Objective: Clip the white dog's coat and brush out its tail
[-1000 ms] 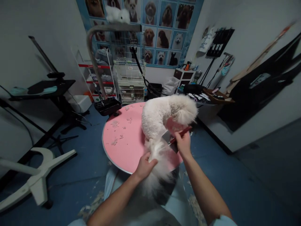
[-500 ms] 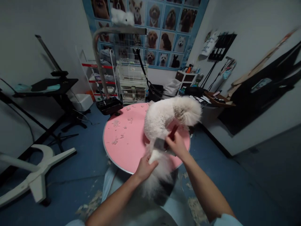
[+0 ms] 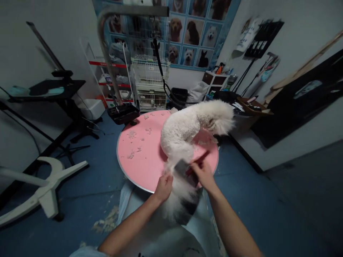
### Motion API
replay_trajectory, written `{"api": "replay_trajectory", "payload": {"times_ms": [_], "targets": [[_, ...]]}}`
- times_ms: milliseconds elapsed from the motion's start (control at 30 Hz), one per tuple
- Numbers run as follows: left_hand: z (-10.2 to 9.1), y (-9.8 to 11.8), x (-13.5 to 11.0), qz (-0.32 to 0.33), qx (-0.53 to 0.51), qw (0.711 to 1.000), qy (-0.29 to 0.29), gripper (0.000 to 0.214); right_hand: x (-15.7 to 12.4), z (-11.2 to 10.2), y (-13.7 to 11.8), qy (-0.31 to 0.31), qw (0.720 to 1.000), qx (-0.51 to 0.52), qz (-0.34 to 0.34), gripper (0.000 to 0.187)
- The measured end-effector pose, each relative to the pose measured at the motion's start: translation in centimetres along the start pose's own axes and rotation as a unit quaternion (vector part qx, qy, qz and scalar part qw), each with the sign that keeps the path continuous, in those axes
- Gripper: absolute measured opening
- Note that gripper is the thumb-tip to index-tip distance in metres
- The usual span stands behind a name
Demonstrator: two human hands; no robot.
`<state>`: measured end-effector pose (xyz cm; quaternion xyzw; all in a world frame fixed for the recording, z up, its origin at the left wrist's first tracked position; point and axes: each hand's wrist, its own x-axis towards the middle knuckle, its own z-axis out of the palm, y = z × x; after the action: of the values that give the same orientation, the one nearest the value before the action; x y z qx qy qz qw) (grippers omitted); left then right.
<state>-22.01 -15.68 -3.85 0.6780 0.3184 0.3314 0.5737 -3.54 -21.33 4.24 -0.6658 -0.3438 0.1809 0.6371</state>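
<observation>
The dog (image 3: 177,132) is on the table (image 3: 148,160) in front of me. The cages (image 3: 150,73) are behind the table, with the shelf (image 3: 123,85) to their left.

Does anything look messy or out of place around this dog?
Yes: loose tufts of fur lie scattered on the pink table beside the white dog, and pale clumps, probably fur too, litter the blue floor, looking unswept.

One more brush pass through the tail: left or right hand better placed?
Right, I'd say. The right hand already grips the red-handled brush, its head right at the tail. The left hand has no tool and appears to pinch the tail fur, so it likely suits steadying.
</observation>
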Motion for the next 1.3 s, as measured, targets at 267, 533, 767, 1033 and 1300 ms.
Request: {"api": "replay_trajectory", "payload": {"times_ms": [267,533,767,1033,1300], "targets": [[0.3,-0.5,-0.2,0.028,0.047,0.998,0.026,0.034,-1.0,0.0,-0.8,-0.001,0.999,-0.036,-0.027,0.026],[0.3,0.3,-0.3,0.053,0.075,0.996,0.015,0.031,-1.2,0.2,-1.7,0.033,0.998,-0.045,-0.038,0.024],[-0.1,-0.7,-0.3,0.024,0.074,0.997,0.008,0.030,3.1,-4.2,-2.7,0.266,0.960,-0.042,-0.081,0.026],[-0.1,-0.4,0.0,0.000,0.029,1.000,-0.008,0.029,1.7,-1.5,-2.0,0.030,0.992,-0.121,-0.028,0.026],[-0.2,-1.2,-0.1,-0.019,-0.010,1.000,-0.010,0.031,2.3,-2.0,-0.7,-0.058,0.993,-0.102,-0.014,0.023]]}}
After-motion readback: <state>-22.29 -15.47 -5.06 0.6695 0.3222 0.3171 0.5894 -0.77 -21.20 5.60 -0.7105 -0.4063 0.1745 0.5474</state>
